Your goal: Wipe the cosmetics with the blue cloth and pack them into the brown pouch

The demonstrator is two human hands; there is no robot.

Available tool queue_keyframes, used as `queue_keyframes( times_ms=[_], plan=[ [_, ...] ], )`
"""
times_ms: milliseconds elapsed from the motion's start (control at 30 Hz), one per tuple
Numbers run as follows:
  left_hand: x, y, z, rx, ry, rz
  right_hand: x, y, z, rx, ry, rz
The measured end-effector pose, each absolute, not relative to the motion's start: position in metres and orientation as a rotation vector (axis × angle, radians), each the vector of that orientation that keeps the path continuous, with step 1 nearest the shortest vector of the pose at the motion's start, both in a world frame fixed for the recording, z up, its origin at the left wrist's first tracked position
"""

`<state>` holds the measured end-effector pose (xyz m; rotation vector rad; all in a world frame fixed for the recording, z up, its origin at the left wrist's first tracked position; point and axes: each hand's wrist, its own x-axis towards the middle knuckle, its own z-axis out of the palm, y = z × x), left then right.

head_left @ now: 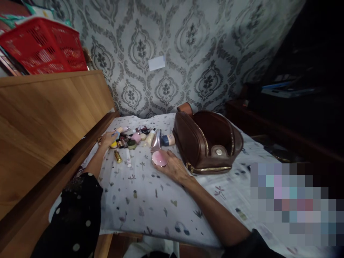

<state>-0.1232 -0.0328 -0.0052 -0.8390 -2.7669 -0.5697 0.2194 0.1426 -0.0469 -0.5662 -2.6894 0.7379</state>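
Observation:
My right hand (174,166) is closed around a round, shiny pink compact (159,158), held low over the patterned cloth. At the far left of a cosmetics cluster, my left hand (107,139) has its fingers at a small light-blue item (116,135), whose kind I cannot make out. Beside that hand lie a yellow-topped piece (113,144), a gold tube (117,156) and a white tube (128,158). Farther right are a pink rounded piece (135,138), a dark green jar (131,144), a cream tube (149,138), a silvery tube (156,140) and a navy-and-beige bottle (168,139).
A brown leather bag (188,139) stands unzipped at the right, its mouth gaping. On the left, a wooden panel (53,107) borders the table, with a red basket (59,46) on top. Patterned wallpaper (193,53) rises behind. The right foreground is blurred out.

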Motion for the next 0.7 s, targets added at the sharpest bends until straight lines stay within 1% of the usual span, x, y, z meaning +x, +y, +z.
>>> queue_keyframes(
  times_ms=[167, 333, 500, 700],
  plan=[
    [-0.143, -0.042, -0.013, -0.911, -2.735, -0.611, 0.222, 0.142, -0.041, -0.563, -2.725, 0.747],
    [-0.143, -0.062, -0.016, -0.975, -2.647, -0.657, 0.224, 0.141, -0.034, -0.558, -2.750, 0.757],
    [-0.127, -0.085, -0.017, -1.019, -2.587, -0.683, 0.223, 0.140, -0.036, -0.576, -2.762, 0.730],
    [-0.085, -0.094, -0.021, -1.131, -2.547, -0.606, 0.224, 0.139, -0.034, -0.573, -2.786, 0.720]
  ],
)
